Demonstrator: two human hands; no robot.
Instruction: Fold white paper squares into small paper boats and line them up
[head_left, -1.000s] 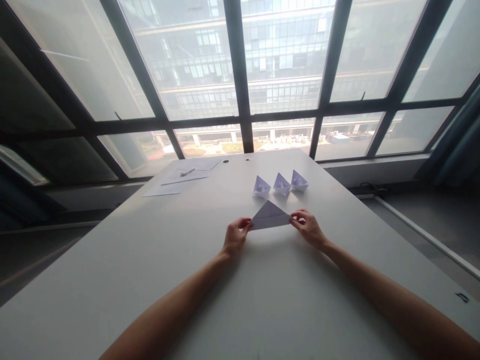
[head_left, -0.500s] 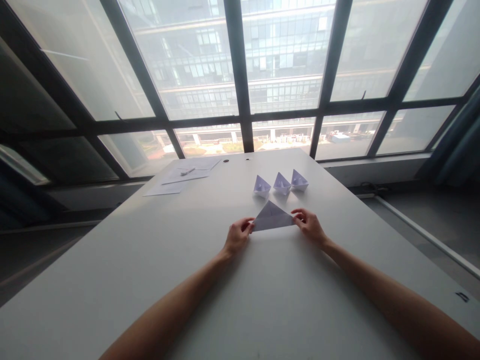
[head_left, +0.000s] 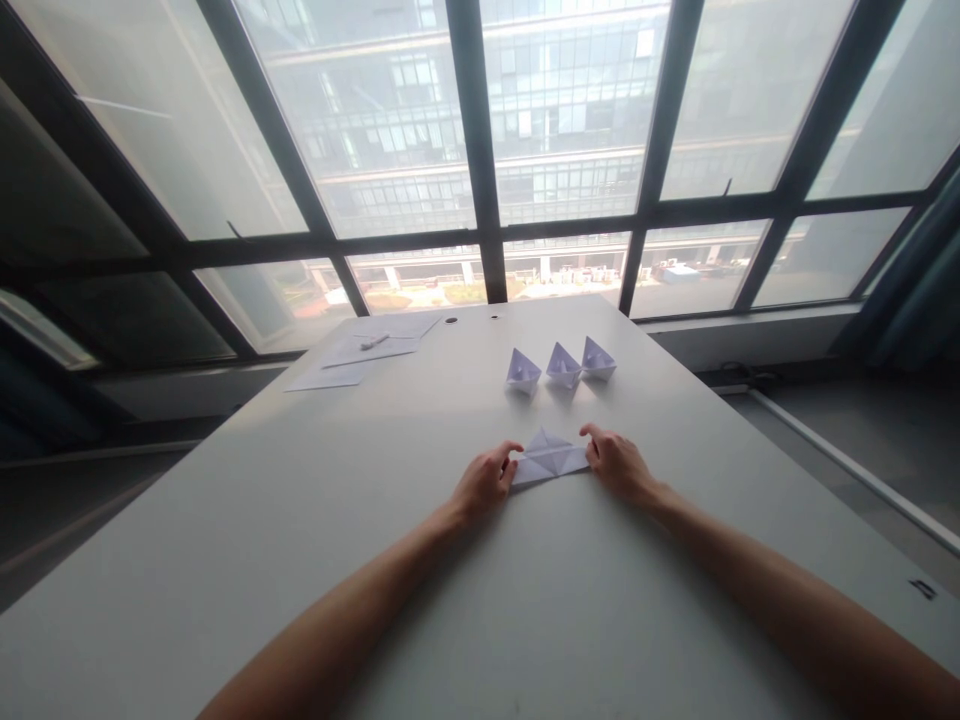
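A white paper boat (head_left: pixel 551 454) lies low over the table between my hands, its pointed middle facing the window and its two ends spread sideways. My left hand (head_left: pixel 487 478) grips the left end, with the thumb along the near side and the index finger curled above. At the right end, my right hand (head_left: pixel 618 462) holds the paper, its index finger bent and raised off it. Just beyond stand three more paper boats: a left one (head_left: pixel 523 372), a middle one (head_left: pixel 563 366) and a right one (head_left: pixel 598 359), the latter two almost touching.
The white table (head_left: pixel 390 440) stretches toward large framed windows (head_left: pixel 562 120). At its far left lie several paper sheets (head_left: pixel 330 376) with a pen-like white object (head_left: pixel 374 342) on top. A small dark item (head_left: pixel 922 589) lies near the right edge.
The paper has gone from a plain triangle to a boat shape with a diamond in its middle. Both hands and the paper have come slightly nearer to me.
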